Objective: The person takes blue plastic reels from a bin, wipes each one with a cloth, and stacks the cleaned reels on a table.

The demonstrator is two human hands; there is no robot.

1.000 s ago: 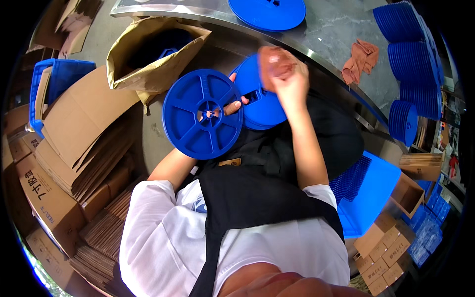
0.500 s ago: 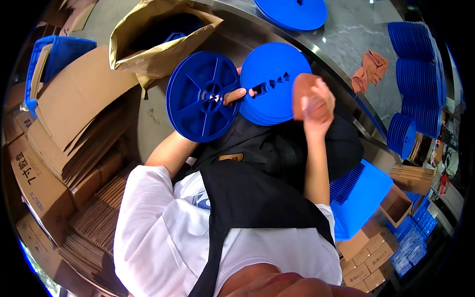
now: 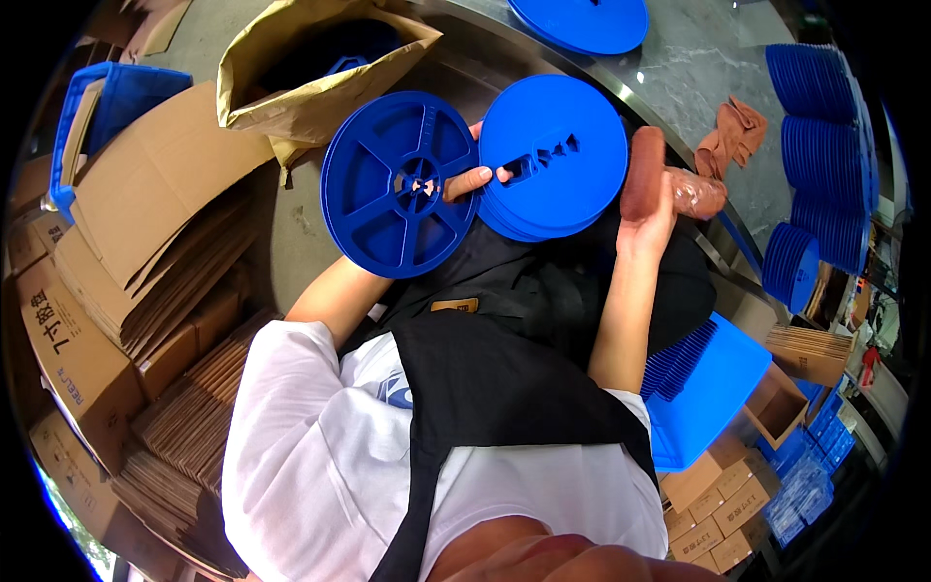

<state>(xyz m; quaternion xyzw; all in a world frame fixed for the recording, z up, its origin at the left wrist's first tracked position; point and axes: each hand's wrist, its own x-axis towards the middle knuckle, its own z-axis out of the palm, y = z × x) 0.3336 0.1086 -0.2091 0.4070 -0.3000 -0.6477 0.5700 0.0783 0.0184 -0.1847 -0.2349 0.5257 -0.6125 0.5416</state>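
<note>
Left hand (image 3: 475,179) mostly hidden behind spoked blue reel (image 3: 398,184); fingertips curled round its right rim, pinching it upright and tilted toward camera. Just right of it, touching or overlapping at the edge, stack of solid blue discs (image 3: 555,155) resting on the dark apron (image 3: 524,388) at lap height. Right hand (image 3: 659,189) raised beside the stack's right edge, fingers pressed together and curled; whether holding anything, cannot tell. Beyond the hands, curved metal-rimmed table (image 3: 698,58) bearing another blue disc (image 3: 580,21), crumpled brown glove (image 3: 732,136), rows of stacked blue discs (image 3: 819,97) at far right. Open paper sack (image 3: 310,68) just above the reel; flattened cardboard (image 3: 145,223) crowding the left. Blue tray (image 3: 713,388) low right. Little open room around the lap
</note>
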